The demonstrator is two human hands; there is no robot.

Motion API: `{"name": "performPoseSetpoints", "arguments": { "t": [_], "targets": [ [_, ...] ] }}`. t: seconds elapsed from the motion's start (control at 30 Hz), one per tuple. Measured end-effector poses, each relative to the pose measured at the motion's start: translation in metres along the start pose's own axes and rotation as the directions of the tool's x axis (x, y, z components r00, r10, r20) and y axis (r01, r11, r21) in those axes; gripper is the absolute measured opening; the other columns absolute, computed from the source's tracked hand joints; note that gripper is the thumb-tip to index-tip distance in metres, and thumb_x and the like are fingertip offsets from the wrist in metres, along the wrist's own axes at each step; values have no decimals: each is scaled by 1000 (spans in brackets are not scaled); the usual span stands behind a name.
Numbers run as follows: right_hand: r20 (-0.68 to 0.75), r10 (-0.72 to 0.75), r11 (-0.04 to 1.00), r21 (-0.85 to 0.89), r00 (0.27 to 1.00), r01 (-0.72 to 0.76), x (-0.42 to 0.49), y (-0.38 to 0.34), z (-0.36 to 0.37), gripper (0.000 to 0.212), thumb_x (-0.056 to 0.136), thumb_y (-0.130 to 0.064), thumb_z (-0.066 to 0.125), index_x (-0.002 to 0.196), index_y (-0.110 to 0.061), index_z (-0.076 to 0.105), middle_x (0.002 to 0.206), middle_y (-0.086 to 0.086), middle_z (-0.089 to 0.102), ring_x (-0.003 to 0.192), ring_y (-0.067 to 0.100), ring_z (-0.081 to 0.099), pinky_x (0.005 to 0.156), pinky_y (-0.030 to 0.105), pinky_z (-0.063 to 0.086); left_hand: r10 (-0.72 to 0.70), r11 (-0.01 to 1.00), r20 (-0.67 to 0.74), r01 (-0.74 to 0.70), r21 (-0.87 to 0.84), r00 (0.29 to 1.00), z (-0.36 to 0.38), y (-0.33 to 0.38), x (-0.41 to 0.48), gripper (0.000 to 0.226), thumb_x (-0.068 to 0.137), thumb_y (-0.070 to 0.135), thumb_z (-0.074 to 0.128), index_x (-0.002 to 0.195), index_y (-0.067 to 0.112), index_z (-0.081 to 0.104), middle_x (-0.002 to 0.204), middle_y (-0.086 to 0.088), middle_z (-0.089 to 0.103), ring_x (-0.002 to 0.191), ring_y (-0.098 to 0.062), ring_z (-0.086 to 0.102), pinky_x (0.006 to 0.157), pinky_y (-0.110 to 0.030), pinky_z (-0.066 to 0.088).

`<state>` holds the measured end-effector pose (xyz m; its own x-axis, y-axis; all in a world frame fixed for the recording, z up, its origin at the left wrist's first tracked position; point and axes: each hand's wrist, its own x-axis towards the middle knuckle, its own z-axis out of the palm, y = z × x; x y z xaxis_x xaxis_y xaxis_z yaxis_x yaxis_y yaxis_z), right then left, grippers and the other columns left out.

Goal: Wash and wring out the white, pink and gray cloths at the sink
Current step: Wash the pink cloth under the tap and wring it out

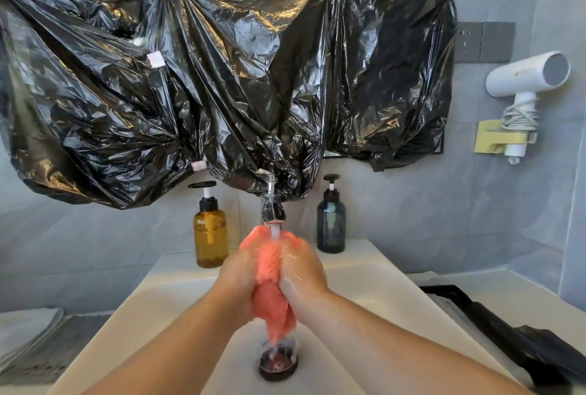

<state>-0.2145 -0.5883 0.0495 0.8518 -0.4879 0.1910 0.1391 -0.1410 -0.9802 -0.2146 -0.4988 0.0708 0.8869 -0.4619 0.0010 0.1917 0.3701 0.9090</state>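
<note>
The pink cloth point(270, 271) is bunched between my two hands over the white sink point(152, 309). My left hand point(238, 271) grips its left side and my right hand point(304, 267) grips its right side, both wet. Water runs from the chrome faucet point(272, 204) onto the top of the cloth. The cloth's lower end hangs and drips above the dark drain point(278, 363). A white cloth point(25, 328) and a gray cloth point(50, 350) lie folded on the counter at the far left.
An amber pump bottle point(210, 229) stands left of the faucet and a dark blue pump bottle point(331, 220) right of it. Black plastic sheeting point(222, 61) covers the wall above. A white hair dryer point(523, 83) hangs at right. A black tray point(494, 325) lies right of the sink.
</note>
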Motion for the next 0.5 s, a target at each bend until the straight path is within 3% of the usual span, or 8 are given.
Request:
{"name": "performPoseSetpoints", "arguments": {
  "t": [0.07, 0.17, 0.23, 0.33, 0.4, 0.5],
  "targets": [
    [0, 86, 996, 28, 996, -86, -2, -5, -4, 23, 78, -41, 55, 80, -26, 72, 83, 0, 73, 84, 21, 71, 80, 35, 59, -60, 998, 17, 60, 14, 998, 2, -1, -3, 25, 96, 37, 61, 89, 14, 71, 74, -13, 62, 67, -28, 65, 64, -38, 51],
    [-2, 166, 969, 187, 986, -163, -2, -12, -17, 18, 83, -29, 62, 73, -16, 71, 69, 0, 70, 67, 19, 67, 56, 23, 50, -20, 995, 85, 12, 97, 996, 4, 0, -2, 22, 98, 19, 57, 82, 12, 71, 76, -13, 61, 65, -24, 65, 63, -35, 53],
    [42, 171, 962, 209, 984, -176, -3, -13, -20, 19, 82, -32, 65, 75, -16, 74, 70, 0, 72, 71, 21, 70, 61, 27, 51, 37, 991, 88, -48, 128, 995, 1, 5, -4, 9, 92, 14, 64, 94, 5, 67, 83, -15, 66, 72, -28, 69, 66, -41, 58],
    [109, 160, 975, 140, 981, -175, -7, -7, -15, 34, 88, -53, 61, 90, -22, 75, 89, 2, 77, 86, 22, 74, 71, 34, 60, 53, 991, 13, -54, 124, 999, -10, 6, -2, 28, 88, 13, 68, 111, -4, 66, 98, -26, 69, 89, -39, 70, 86, -68, 53],
    [121, 151, 973, 157, 981, -169, -9, -7, -9, 47, 87, -68, 56, 98, -26, 74, 96, 1, 77, 91, 23, 74, 81, 44, 63, 79, 989, 14, -80, 126, 997, -14, 8, 0, 28, 89, 12, 66, 113, -2, 64, 101, -26, 66, 90, -38, 69, 90, -64, 52],
    [87, 121, 984, 124, 989, -131, -12, -5, -1, 73, 67, -87, 44, 102, -29, 69, 98, -2, 74, 95, 23, 71, 88, 49, 59, 103, 985, 10, -103, 135, 995, -19, 9, 1, 22, 88, 24, 69, 103, 7, 71, 93, -20, 68, 80, -32, 71, 74, -45, 58]
  ]
}}
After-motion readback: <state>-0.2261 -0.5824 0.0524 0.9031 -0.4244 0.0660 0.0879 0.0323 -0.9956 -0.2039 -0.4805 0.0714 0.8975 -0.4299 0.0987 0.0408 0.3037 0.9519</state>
